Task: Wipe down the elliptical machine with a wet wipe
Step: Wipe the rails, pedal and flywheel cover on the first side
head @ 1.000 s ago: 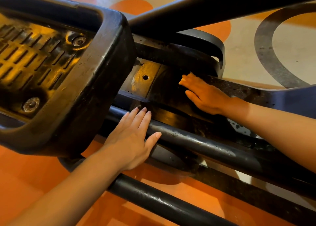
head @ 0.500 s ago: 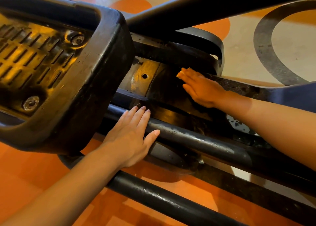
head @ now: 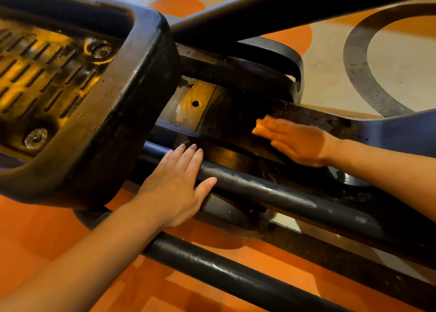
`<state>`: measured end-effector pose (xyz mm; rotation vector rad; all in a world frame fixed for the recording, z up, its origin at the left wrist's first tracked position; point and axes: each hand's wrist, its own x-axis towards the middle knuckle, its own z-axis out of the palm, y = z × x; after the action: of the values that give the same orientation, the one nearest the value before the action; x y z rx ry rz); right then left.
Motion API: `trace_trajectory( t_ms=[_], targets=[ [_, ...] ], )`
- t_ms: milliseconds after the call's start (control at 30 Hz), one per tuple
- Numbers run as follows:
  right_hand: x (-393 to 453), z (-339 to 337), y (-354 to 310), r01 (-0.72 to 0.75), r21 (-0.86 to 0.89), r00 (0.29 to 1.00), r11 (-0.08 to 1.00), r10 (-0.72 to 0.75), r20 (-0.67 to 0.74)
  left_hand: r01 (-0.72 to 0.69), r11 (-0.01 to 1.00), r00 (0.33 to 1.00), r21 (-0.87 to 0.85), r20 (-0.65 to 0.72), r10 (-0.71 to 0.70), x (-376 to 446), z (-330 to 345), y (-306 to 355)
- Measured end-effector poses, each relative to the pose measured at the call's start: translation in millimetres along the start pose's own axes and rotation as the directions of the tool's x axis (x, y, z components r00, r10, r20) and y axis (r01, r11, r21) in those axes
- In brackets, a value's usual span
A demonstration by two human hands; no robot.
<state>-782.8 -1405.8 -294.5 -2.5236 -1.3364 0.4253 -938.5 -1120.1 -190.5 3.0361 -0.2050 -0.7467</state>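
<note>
A: Where's the elliptical machine (head: 236,193)?

B: Fills the frame. Big pedal (head: 77,94) upper left, black rails running from centre down to lower right. The long axis goes that way, diagonal.

A: Hands?

B: Left hand (head: 174,189) centre frame, fingers straight and together, lying flat on the upper rail (head: 283,196), thumb out to the side. Right hand (head: 295,142) right of centre, fingers straight, palm down, pressed on the dark sloped panel (head: 226,120) behind that rail.

A: The wet wipe?

B: Can't see it. If it's there, it's under the right palm, fully hidden. The fingertips are motion-blurred too.

A: Which hand is nearer the work?

B: Right, judging by the flat press. The bare stretch of panel lies up-left of its fingertips, toward the brass-lit plate (head: 195,104) with the hole. The left looks like a brace.

A: Anything cut off?

B: Both forearms leave the frame. The panel's lower edge is lost behind the rail, very dark.
</note>
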Motion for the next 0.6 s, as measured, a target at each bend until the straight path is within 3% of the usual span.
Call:
trace_trajectory(
  t_ms=[100, 200, 267, 400, 600],
  targets=[
    [11.8, -4.4, 11.0, -0.258, 0.027, 0.958, 0.966, 0.259, -0.122, -0.002, 1.0, 1.0, 0.009, -0.001, 0.002, -0.2, -1.1, -0.1],
    [18.8, 1.5, 7.7, -0.337, 0.055, 0.922, 0.94, 0.342, -0.184, -0.005, 1.0, 1.0, 0.021, -0.007, 0.005, -0.4, -0.2, -0.9],
    [13.5, 8.1, -2.3, -0.245, 0.095, 0.956, 0.965, 0.257, -0.144, -0.008, 1.0, 1.0, 0.017, -0.015, 0.008, 0.2, 0.7, -1.1],
    [-12.2, 18.4, -24.9, 0.085, 0.147, 0.995, 0.985, -0.091, 0.035, -0.013, 1.0, 1.0, 0.02, -0.007, 0.013, 1.1, 0.8, -1.4],
    [-21.8, 7.8, -15.1, 0.133, 0.06, 0.989, 0.989, -0.137, 0.064, -0.01, 1.0, 1.0, 0.027, -0.004, 0.01, 1.6, 2.5, -2.1]
  ],
)
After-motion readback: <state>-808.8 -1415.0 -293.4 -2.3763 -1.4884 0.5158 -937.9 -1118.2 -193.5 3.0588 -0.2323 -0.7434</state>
